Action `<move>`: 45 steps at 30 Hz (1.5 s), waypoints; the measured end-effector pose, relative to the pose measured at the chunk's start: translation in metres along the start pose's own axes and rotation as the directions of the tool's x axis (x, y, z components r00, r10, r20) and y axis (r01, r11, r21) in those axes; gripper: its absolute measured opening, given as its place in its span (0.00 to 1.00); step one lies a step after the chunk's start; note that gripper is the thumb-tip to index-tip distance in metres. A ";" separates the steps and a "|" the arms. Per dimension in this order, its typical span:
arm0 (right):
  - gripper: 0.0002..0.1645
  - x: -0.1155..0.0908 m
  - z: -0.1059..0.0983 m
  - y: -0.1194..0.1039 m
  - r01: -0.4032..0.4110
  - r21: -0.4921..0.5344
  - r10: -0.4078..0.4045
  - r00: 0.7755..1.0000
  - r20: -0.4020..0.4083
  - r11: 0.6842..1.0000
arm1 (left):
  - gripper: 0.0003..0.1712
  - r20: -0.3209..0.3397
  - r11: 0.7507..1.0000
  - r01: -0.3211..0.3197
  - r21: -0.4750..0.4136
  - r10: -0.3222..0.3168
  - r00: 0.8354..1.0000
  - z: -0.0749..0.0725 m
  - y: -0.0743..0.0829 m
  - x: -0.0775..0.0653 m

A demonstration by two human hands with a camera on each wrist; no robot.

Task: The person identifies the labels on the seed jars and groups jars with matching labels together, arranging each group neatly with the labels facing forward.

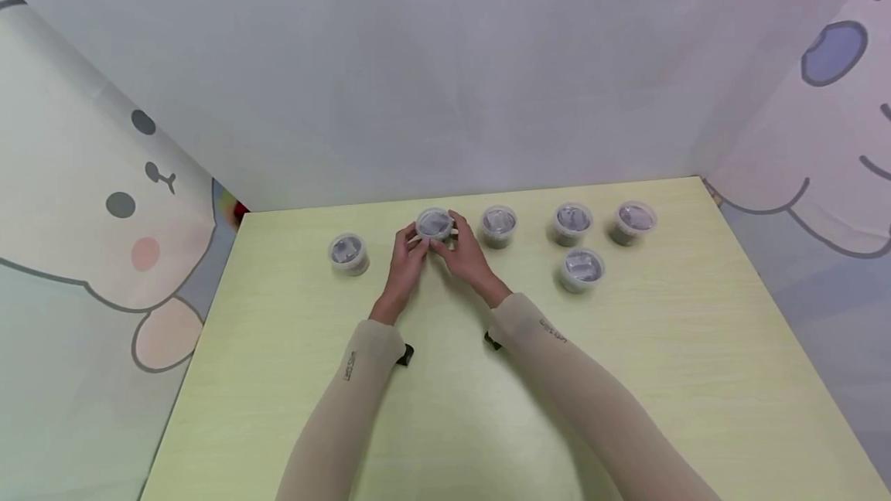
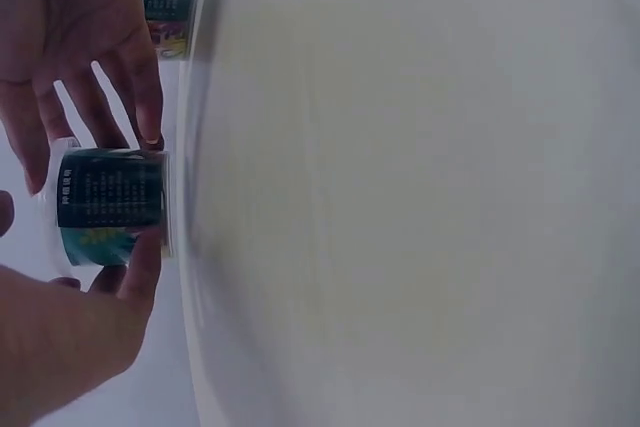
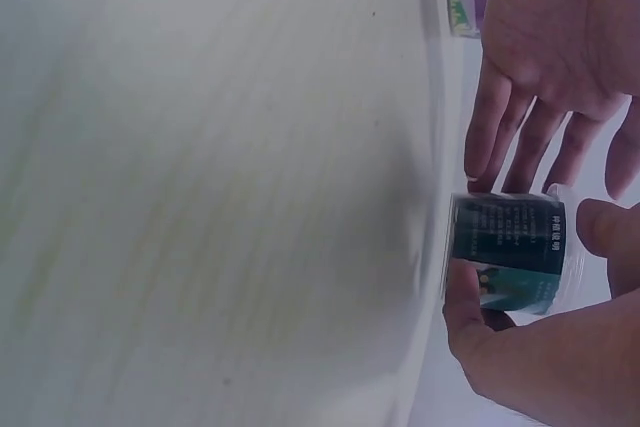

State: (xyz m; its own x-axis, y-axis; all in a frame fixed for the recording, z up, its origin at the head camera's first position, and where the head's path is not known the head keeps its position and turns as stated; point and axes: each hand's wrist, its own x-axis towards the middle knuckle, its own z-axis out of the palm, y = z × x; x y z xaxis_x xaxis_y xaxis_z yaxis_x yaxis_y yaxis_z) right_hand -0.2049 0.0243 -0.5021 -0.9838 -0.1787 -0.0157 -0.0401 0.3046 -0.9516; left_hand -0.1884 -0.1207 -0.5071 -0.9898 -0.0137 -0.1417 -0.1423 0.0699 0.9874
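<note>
Both hands hold one lidded plastic tub at the back of the table, left of the middle. It stands upright, with a clear lid and a dark green label bearing white print. My left hand holds its left side, thumb toward the near face. On the other side, my right hand grips it with thumb and fingers. Seen from the right wrist, the right thumb lies by the lid of the tub. The far fingers are partly hidden behind the tub.
Another tub stands to the left. On the right are several more: one near the right hand, two farther along the back, and one nearer. A pale wall rises behind the yellowish table.
</note>
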 end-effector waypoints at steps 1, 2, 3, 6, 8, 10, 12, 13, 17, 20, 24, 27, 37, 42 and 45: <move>0.42 -0.001 0.000 -0.001 0.002 0.000 -0.002 1.000 -0.005 1.000 | 0.31 -0.006 1.000 -0.006 0.005 0.006 1.000 0.000 0.000 -0.002; 0.42 -0.002 0.000 -0.003 0.002 -0.001 -0.002 1.000 -0.009 1.000 | 0.31 -0.011 1.000 -0.011 0.011 0.011 1.000 -0.001 0.001 -0.003; 0.41 -0.003 -0.001 -0.004 0.006 -0.007 -0.006 1.000 -0.011 1.000 | 0.30 -0.015 1.000 -0.016 0.016 0.016 1.000 -0.001 0.002 -0.005; 0.40 -0.006 -0.002 -0.008 0.030 -0.023 -0.030 0.999 -0.017 0.999 | 0.29 -0.022 1.000 -0.022 0.013 0.022 1.000 -0.003 0.005 -0.011; 0.40 -0.008 -0.003 -0.011 0.052 -0.030 -0.053 0.998 -0.020 0.998 | 0.28 -0.025 1.000 -0.024 -0.001 0.024 0.999 -0.003 0.007 -0.014; 0.40 -0.011 -0.005 -0.014 0.059 -0.022 -0.060 0.998 -0.021 0.998 | 0.28 -0.030 1.000 -0.025 -0.012 0.025 0.999 -0.003 0.009 -0.018; 0.41 -0.014 -0.006 -0.015 0.047 -0.011 -0.047 0.999 -0.018 0.999 | 0.27 -0.031 1.000 -0.027 -0.009 0.027 0.999 -0.002 0.011 -0.021; 0.41 -0.016 -0.007 -0.016 0.037 -0.003 -0.037 0.999 -0.014 0.999 | 0.27 -0.031 1.000 -0.028 -0.008 0.028 0.999 -0.002 0.013 -0.024; 0.42 -0.022 -0.011 -0.018 -0.003 0.039 0.003 1.000 0.008 0.999 | 0.27 -0.023 0.999 -0.038 0.009 0.038 0.999 -0.001 0.016 -0.032; 0.41 -0.027 -0.015 -0.020 -0.025 0.071 0.023 0.999 0.025 0.997 | 0.26 -0.024 0.999 -0.050 0.013 0.051 0.998 -0.001 0.020 -0.037; 0.41 -0.033 -0.021 -0.022 -0.033 0.096 0.029 0.999 0.045 0.995 | 0.26 -0.021 0.997 -0.068 0.026 0.068 0.997 -0.002 0.022 -0.043; 0.39 -0.039 -0.026 -0.023 -0.029 0.109 0.022 0.998 0.065 0.994 | 0.25 -0.016 0.997 -0.073 0.036 0.074 0.997 -0.002 0.023 -0.046; 0.36 -0.058 -0.038 -0.026 -0.045 0.141 0.020 0.984 0.175 0.989 | 0.28 0.057 0.994 -0.081 0.068 0.077 0.995 -0.009 0.024 -0.053; 0.36 -0.066 -0.046 -0.026 -0.076 0.168 0.033 0.970 0.242 0.983 | 0.34 0.179 0.993 -0.090 0.072 0.076 0.981 -0.015 0.024 -0.056; 0.36 -0.069 -0.049 -0.027 -0.087 0.195 0.028 0.957 0.288 0.977 | 0.36 0.239 0.994 -0.091 0.061 0.074 0.968 -0.018 0.023 -0.058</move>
State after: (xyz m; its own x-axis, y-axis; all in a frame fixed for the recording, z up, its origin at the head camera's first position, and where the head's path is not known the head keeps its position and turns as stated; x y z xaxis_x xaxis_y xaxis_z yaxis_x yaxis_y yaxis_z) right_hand -0.1442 0.0748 -0.4606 -0.8925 -0.4318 -0.1300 0.0805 0.1310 -0.9881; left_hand -0.1341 -0.1362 -0.4745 -0.9697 0.2303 -0.0809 -0.0514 0.1313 0.9900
